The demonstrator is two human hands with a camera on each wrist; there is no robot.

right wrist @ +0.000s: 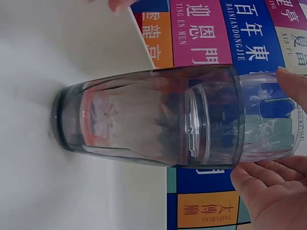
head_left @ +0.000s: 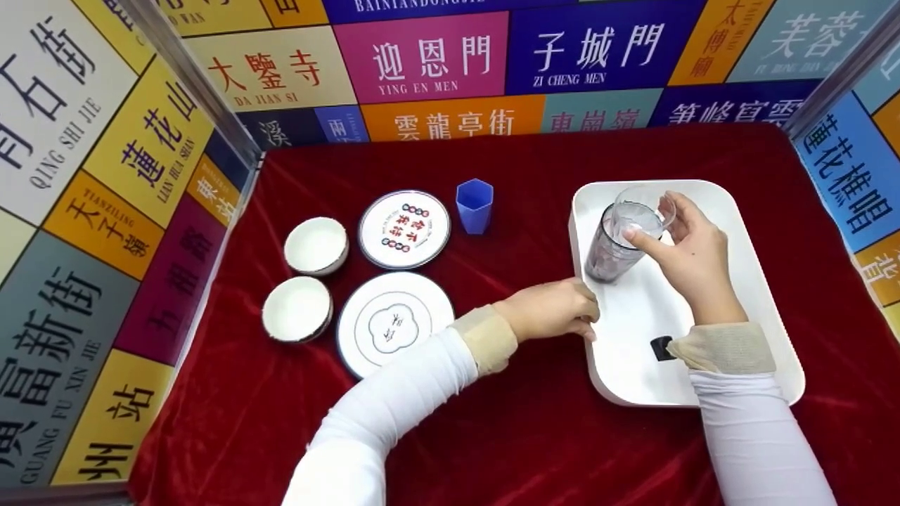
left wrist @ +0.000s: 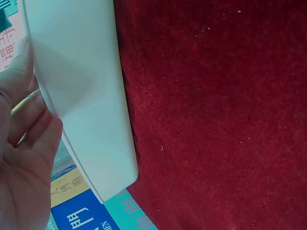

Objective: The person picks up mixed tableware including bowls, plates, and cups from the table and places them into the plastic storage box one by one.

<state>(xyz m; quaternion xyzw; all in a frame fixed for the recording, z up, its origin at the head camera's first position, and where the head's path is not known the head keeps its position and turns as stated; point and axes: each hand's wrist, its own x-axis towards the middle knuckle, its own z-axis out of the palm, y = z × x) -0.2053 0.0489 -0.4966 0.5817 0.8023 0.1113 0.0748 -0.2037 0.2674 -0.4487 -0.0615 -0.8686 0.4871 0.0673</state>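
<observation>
My right hand (head_left: 696, 260) holds a clear plastic cup (right wrist: 266, 115) between thumb and fingers. The cup's lower part sits inside a smoky grey tumbler (head_left: 609, 256). That tumbler stands on the white tray (head_left: 626, 372), near its left wall. On the tray's left rim, my left hand (head_left: 552, 309) grips the edge with curled fingers; the left wrist view shows the hand (left wrist: 29, 153) against the tray's outer wall (left wrist: 86, 96). A small black object (head_left: 662, 348) lies on the tray floor beside my right wrist, its kind unclear.
To the left stand two white bowls (head_left: 316, 244). Beside them lie a plate with printed characters (head_left: 404, 228) and a larger blue-rimmed plate (head_left: 394, 327), partly under my left forearm. A blue hexagonal cup (head_left: 474, 205) stands behind. Red cloth (head_left: 520, 422) covers the table; printed panels (head_left: 422, 56) enclose it.
</observation>
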